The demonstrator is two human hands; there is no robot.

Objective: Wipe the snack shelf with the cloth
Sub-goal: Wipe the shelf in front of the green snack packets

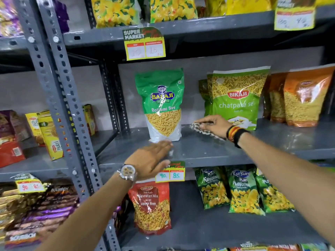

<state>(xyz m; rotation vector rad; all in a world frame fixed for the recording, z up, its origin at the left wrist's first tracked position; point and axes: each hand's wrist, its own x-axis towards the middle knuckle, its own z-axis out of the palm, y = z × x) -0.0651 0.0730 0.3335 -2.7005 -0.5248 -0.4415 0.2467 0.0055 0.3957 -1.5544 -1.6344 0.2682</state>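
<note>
Left hand (148,157): flat, fingers together and extended, palm down over the front edge of the grey snack shelf (208,151). Holds nothing. Fingertips point right and slightly away, close to the base of the green Balaji pouch (162,105); contact with the pouch cannot be confirmed. Wristwatch (127,172) on that wrist.

Balaji pouch stands upright on the shelf, label reads "Ratlami Sev".

Right hand (213,125): fingers curled down, clamped on a striped cloth (201,129) and pressing it to the shelf surface. Cloth is bunched; its long axis runs roughly left to right along the shelf, one end showing past the fingertips toward the Balaji pouch, the other trailing under the wrist. It lies between the Balaji pouch and the Bikaji pouch (237,98), just in front of the latter. Dark and coloured bands (235,134) on the right wrist.

Bikaji pouch: upright, light green, text "chatpata se…", partly cut off by glare. Orange pouches (304,98) to its right; print unreadable.

Writing elsewhere: tag (145,45) above reads "SUPER MARKET", 20 and 15. Tag (170,173) on the shelf lip reads 90 and 85. Below: red "Navratan Mix" bag (152,207); green Kurkure "Puffcorn" bags (241,191). Far left: yellow "nutri" packs (49,134), "Bourbon" packs (45,211).
</note>
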